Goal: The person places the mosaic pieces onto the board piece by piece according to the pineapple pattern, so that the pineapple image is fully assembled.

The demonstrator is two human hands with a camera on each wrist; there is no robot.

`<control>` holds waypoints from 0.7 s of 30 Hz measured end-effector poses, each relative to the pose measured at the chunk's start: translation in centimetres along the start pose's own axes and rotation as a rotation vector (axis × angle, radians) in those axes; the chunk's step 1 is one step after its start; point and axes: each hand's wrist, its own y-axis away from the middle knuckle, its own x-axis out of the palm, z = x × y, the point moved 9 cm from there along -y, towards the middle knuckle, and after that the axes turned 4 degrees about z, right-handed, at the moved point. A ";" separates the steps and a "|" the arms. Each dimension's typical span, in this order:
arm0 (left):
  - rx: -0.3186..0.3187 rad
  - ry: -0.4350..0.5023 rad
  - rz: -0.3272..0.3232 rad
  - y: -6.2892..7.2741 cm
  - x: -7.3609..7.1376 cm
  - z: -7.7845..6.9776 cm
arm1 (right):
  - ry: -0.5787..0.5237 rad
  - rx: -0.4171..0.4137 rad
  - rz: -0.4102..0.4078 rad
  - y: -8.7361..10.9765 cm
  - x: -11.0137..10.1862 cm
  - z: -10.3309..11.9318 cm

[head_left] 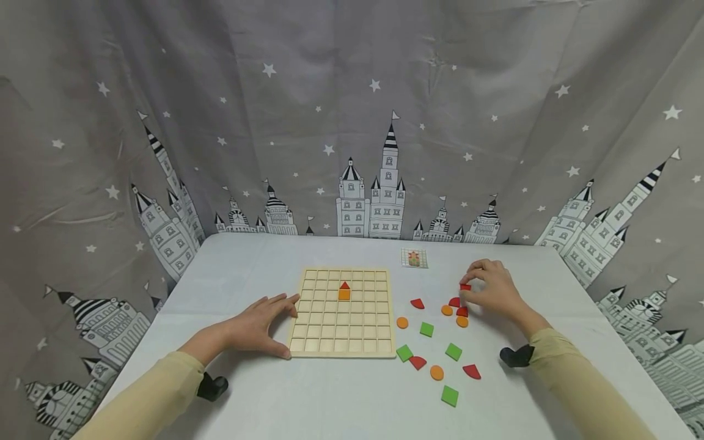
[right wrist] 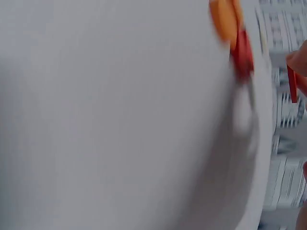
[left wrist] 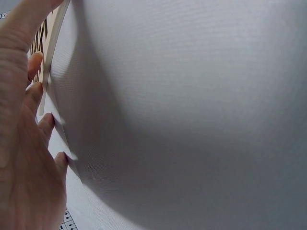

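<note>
My right hand (head_left: 493,288) pinches a flat red piece (head_left: 465,287) between thumb and fingertips, above the right part of the table. Its exact shape is partly covered by the fingers; the right wrist view shows the red piece (right wrist: 292,85) edge-on. Just below that hand lie red pieces (head_left: 454,302) and orange discs (head_left: 447,310). My left hand (head_left: 254,325) rests at the left edge of a pale wooden grid board (head_left: 341,335), fingers spread and thumb by the near corner. On the board, a red triangle (head_left: 344,285) sits directly above an orange square (head_left: 344,294).
Right of the board lie scattered green squares (head_left: 426,329), red quarter-circle pieces (head_left: 472,371) and orange discs (head_left: 437,373). A small pattern card (head_left: 414,258) lies behind them. The white table (head_left: 247,397) ends at a grey curtain (head_left: 308,91) printed with castles.
</note>
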 end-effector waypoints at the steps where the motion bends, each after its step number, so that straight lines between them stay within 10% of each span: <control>1: -0.001 -0.001 0.000 0.0 0.0 0.0 | -0.010 -0.010 -0.003 -0.4 0.2 0.8; 21: -0.008 0.011 0.011 0.2 -0.1 -0.3 | -0.093 -0.274 0.077 -6.3 7.4 17.1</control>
